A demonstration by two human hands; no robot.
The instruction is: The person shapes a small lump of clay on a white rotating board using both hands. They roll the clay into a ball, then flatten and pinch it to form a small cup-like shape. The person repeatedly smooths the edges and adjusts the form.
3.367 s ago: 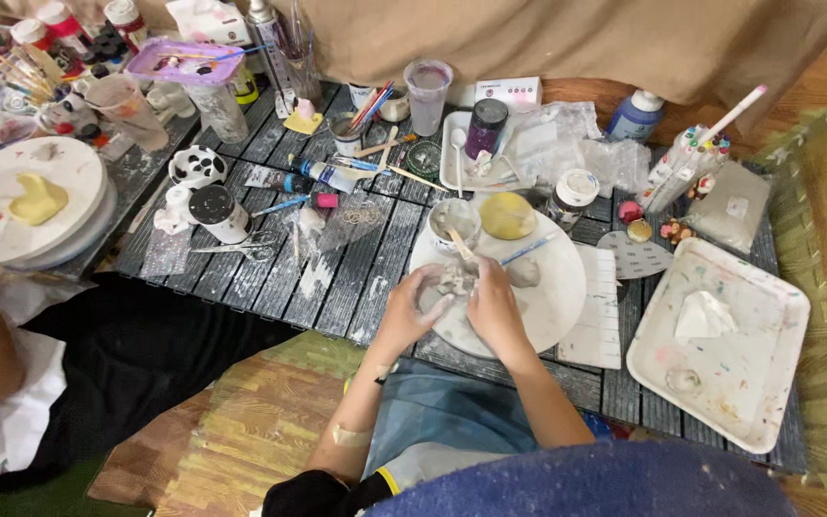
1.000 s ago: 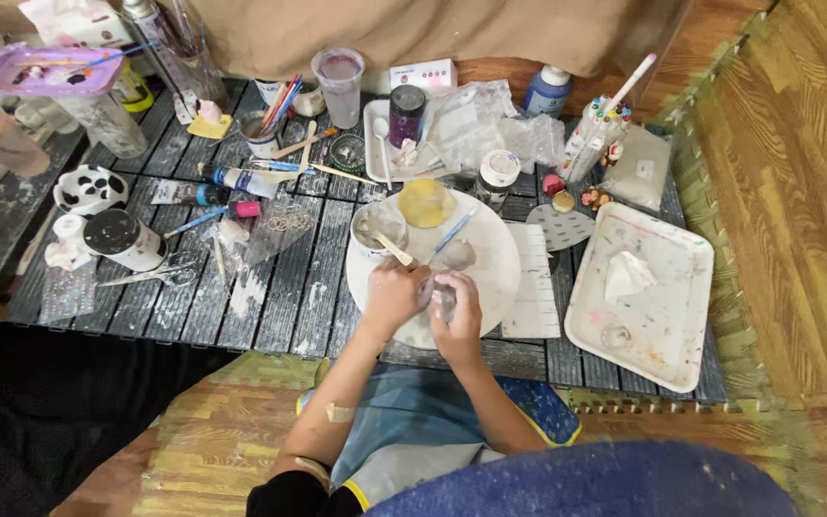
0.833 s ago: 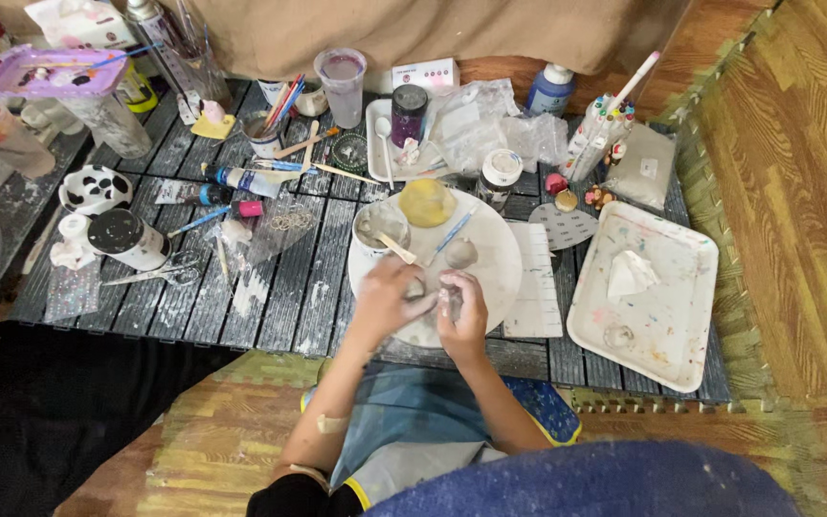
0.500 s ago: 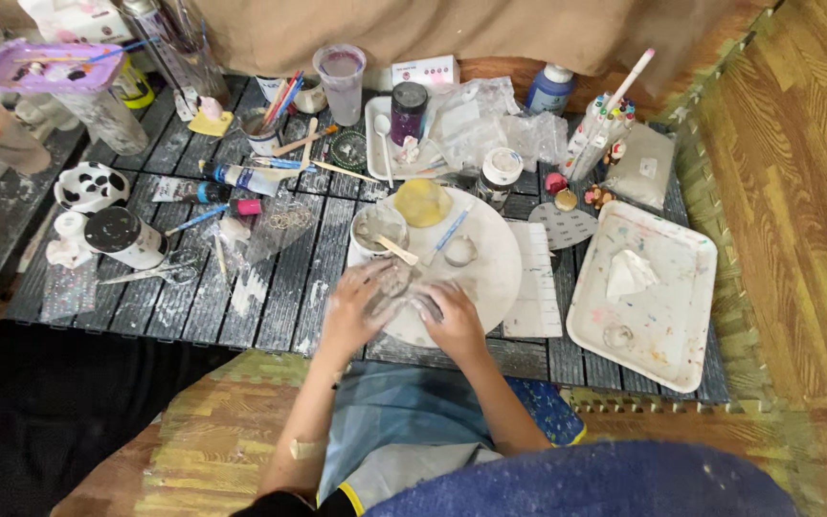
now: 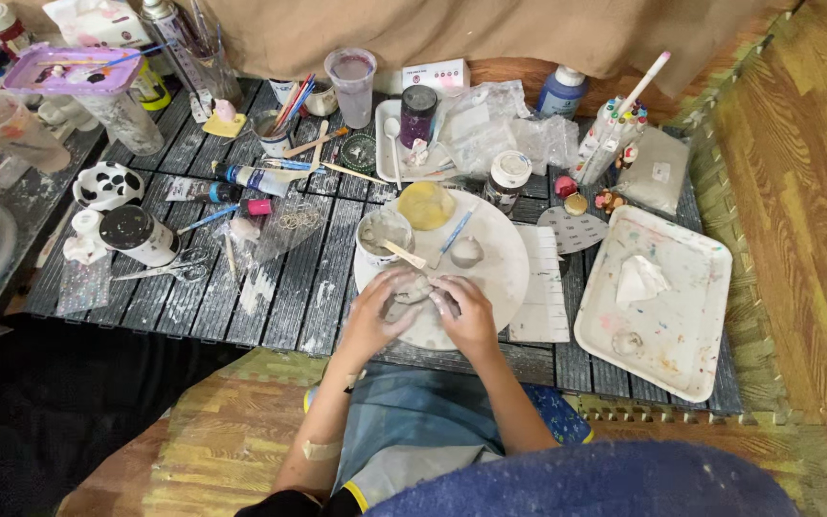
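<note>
Both hands are now coming together again over the small grey clay lump (image 5: 416, 287), at 6 o'clock on the round white plate (image 5: 500, 273). The left hand (image 5: 382, 308), half a second ago spread apart, is cupping it; the right hand (image 5: 466, 311) is pressing its fingertips against it. The kneading is continuing.

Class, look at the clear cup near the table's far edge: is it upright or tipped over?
Upright: the clear cup stands on its base, open rim facing up.
</note>
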